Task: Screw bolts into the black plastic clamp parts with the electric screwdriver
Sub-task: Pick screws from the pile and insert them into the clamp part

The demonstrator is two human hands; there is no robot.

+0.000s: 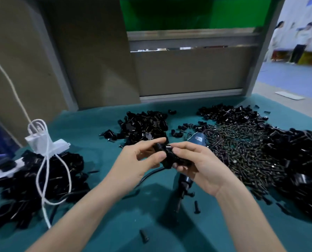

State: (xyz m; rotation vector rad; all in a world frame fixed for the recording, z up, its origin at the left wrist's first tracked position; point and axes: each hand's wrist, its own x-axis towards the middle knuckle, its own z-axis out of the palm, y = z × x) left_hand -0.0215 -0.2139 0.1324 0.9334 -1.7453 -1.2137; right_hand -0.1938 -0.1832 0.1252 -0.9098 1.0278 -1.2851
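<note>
Two bare hands meet above the middle of a teal-covered desk (106,206). The left hand (138,160) pinches a black clamp part (167,157) between thumb and fingertips, and the right hand (200,166) curls its fingers round the same part from the other side. Under the hands, an electric screwdriver (197,139) with a blue body lies on the desk. A heap of bolts (246,151) spreads to the right. Piles of clamp parts (144,124) lie far, left and right. A white cable (44,170) loops at the left.
</note>
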